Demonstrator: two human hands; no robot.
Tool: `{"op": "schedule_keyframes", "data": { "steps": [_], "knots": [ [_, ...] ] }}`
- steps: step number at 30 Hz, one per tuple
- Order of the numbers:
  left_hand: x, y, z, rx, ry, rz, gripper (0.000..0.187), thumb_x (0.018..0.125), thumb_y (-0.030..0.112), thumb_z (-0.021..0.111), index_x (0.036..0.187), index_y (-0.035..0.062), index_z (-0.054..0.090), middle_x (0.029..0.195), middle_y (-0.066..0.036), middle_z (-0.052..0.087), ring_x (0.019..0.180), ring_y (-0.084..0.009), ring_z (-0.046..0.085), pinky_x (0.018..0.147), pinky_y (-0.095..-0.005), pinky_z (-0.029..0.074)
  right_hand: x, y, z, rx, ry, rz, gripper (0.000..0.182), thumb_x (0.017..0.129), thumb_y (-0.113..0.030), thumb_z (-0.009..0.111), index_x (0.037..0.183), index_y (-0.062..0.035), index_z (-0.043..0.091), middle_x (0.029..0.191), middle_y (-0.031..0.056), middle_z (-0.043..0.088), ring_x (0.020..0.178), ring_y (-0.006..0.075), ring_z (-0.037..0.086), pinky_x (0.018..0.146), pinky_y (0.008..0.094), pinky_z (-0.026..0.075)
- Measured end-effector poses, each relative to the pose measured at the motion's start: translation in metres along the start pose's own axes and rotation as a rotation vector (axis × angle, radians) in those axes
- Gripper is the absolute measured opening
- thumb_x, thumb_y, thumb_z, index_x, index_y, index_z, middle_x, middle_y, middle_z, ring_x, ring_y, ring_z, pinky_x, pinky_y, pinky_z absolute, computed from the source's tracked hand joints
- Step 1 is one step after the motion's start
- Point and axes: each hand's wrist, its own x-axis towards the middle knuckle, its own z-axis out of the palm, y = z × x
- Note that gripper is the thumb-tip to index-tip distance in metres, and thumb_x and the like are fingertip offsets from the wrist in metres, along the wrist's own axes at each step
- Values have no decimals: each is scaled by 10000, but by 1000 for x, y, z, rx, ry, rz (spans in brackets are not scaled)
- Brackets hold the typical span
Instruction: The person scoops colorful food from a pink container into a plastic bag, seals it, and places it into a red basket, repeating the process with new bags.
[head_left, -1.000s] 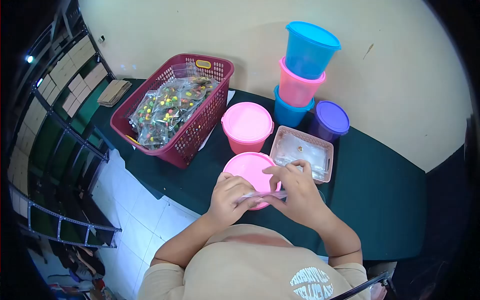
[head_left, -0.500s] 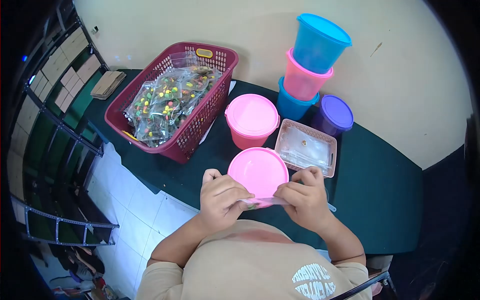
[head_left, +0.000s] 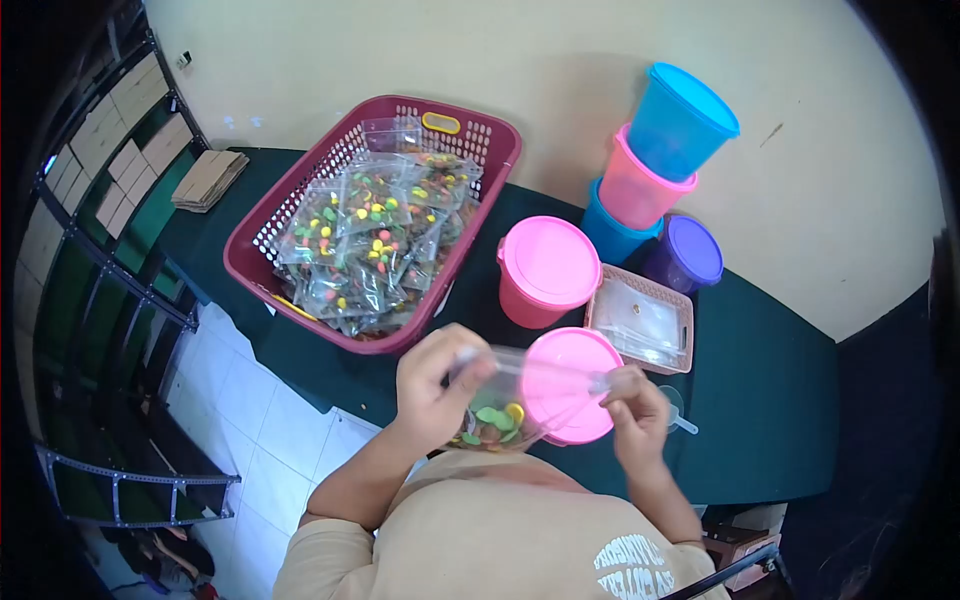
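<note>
Bag, one, in two hands

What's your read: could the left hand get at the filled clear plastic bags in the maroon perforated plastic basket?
Probably yes: the bags lie in the open basket, just beyond the left hand, but that hand holds another bag.

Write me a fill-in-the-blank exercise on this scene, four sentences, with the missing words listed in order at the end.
A clear plastic bag is held by the left hand and the ____ hand.
The visible grips on the maroon basket are coloured ____.
The stack of tubs by the wall is ____ tubs high.
The middle tub of that stack is coloured ____.

Missing words: right; yellow; three; pink.
</note>
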Motion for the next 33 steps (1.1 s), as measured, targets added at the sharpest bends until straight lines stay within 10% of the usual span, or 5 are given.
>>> {"op": "schedule_keyframes", "data": {
  "steps": [8, 11, 17, 27, 33],
  "knots": [
    [24, -33, -30, -363, -62, -231, 557, 953, 367, 532, 1366, 36, 358, 1263, -147, 544, 916, -160, 637, 720, -222, 415, -3, 23, 85, 402, -37, 564, 679, 689, -89, 820, 1248, 2, 446, 1157, 131, 564, 1051, 242, 587, 861, 352, 516],
    [25, -50, -60, -334, -63, -268, 626, 971, 426, 450, 1424, 52, 233, 1331, -142, 488, 1020, -195, 606, 775, -258, 401, 26, 32, 58, 910, 930, 364, 359, 931, -260, 590, 1221, -65, 509, 1030, 77, 620, 803, 173, 642, 677, 303, 542],
    [27, -66, -99, -337, -228, -474, 524, 994, 365, 410, 1398, 82, 235, 1293, -132, 516, 999, -188, 621, 802, -266, 401, 48, 12, 106, 897, 895, 634, 327, 955, -364, 540, 1127, -87, 524, 686, -30, 539, 493, 46, 461, 487, 101, 361],
    [43, -66, -141, -448, -218, -585, 566, 976, 325, 454, 1443, 115, 212, 1244, -144, 555, 839, -193, 667, 764, -276, 469, 138, 2, 163, 669, -98, 730, 658, 863, -229, 654, 1388, -71, 289, 1180, 132, 532, 507, 89, 535, 324, 194, 343],
    [87, -125, -163, -95, 277, -333, 604, 913, 204, 585, 1417, 71, 278, 1393, -183, 382, 1196, -257, 480, 942, -356, 432, 223, 57, 202, 846, 27, 630, 562, 984, -397, 445, 1392, -80, 225, 1348, 135, 397, 1091, 224, 515, 887, 386, 460]
  ]
}}
